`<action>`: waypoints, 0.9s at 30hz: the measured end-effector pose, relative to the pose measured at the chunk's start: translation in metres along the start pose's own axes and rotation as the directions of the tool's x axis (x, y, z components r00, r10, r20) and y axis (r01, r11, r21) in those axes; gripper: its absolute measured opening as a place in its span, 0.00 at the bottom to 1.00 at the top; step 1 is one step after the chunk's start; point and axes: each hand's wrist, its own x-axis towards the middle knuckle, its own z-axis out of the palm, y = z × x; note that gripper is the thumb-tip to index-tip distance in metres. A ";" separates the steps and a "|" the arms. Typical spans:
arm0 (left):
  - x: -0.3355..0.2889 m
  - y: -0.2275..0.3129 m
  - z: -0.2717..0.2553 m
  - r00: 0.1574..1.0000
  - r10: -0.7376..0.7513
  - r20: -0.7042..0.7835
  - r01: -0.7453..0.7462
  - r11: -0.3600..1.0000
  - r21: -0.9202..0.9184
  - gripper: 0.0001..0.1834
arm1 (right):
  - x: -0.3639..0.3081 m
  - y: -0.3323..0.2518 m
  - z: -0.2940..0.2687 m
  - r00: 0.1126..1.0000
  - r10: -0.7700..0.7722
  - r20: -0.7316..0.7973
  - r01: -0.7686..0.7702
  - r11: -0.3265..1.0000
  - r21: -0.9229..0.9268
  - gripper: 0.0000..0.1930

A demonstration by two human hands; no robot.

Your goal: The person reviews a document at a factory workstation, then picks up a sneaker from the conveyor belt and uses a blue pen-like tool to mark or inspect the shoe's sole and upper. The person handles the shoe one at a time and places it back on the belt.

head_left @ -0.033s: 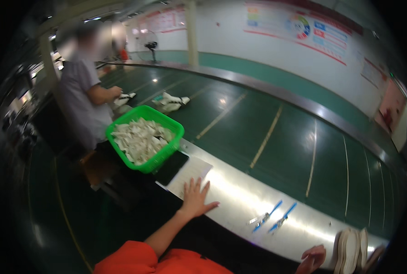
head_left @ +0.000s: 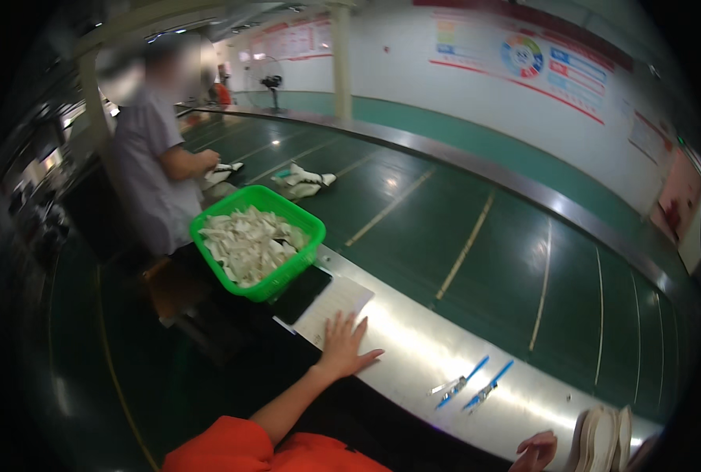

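Observation:
My left hand [head_left: 344, 350] rests flat on the metal ledge [head_left: 413, 334], fingers spread and nothing in it. Its fingertips lie over the near edge of a pale paper sheet [head_left: 343, 300]. A dark flat thing [head_left: 303, 295], kind unclear, lies beside the sheet. At the lower right, my right hand [head_left: 536, 451] is partly cut off by the picture's edge. Its fingers are loosely bent, with nothing visible in them. Right beside it stand several beige shoe soles [head_left: 600, 439]. Between my hands lie two slim blue tools with silver parts, one here [head_left: 488, 387].
A green basket [head_left: 313, 228] full of whitish pieces stands at the ledge's left end. Beyond the ledge runs a wide green conveyor belt [head_left: 413, 228] with pale cross lines. White shoe parts [head_left: 303, 182] lie on it. A co-worker [head_left: 150, 165] stands at the left, hands over the belt.
The whole picture has shifted slightly right and down. My left hand stays flat on the ledge, and the right stays beside the soles.

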 end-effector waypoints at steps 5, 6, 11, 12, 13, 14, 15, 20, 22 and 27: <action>0.033 0.029 0.000 0.943 0.158 -0.293 -0.246 0.924 -0.292 0.31 | -0.010 0.063 -0.011 0.979 0.201 -0.041 -0.204 0.937 -0.282 0.05; 0.038 0.036 0.003 0.942 0.180 -0.285 -0.276 0.897 -0.345 0.30 | -0.005 0.072 -0.010 0.980 0.201 -0.006 -0.192 0.924 -0.331 0.06; 0.047 0.054 0.039 0.991 0.012 -0.130 -0.032 0.987 -0.156 0.32 | -0.021 0.154 -0.027 0.861 0.509 -0.023 -0.499 0.833 -0.241 0.09; 0.047 0.051 0.039 0.991 0.020 -0.129 -0.040 0.987 -0.153 0.33 | -0.015 0.146 -0.017 0.802 0.597 -0.021 -0.567 0.751 -0.337 0.09; 0.044 0.050 0.039 0.992 0.024 -0.121 -0.042 0.988 -0.148 0.33 | -0.012 0.132 -0.003 0.845 0.534 0.039 -0.490 0.801 -0.344 0.09; 0.045 0.050 0.039 0.993 0.025 -0.111 -0.042 0.988 -0.151 0.33 | -0.010 0.123 0.006 0.879 0.466 0.101 -0.409 0.845 -0.344 0.08; 0.045 0.050 0.038 0.994 0.032 -0.102 -0.047 0.987 -0.154 0.33 | -0.009 0.119 0.007 0.853 0.512 0.098 -0.450 0.817 -0.360 0.08; 0.044 0.050 0.031 0.997 0.043 -0.068 -0.053 0.986 -0.159 0.32 | -0.017 0.143 -0.012 0.822 0.558 0.113 -0.523 0.819 -0.238 0.09; 0.044 0.048 0.034 0.996 0.039 -0.077 -0.051 0.985 -0.163 0.32 | -0.013 0.137 -0.009 0.839 0.530 0.122 -0.488 0.833 -0.262 0.09; 0.043 0.048 0.031 0.995 0.066 -0.080 -0.079 0.984 -0.163 0.31 | 0.005 0.092 0.018 0.853 0.517 0.077 -0.396 0.736 -0.548 0.10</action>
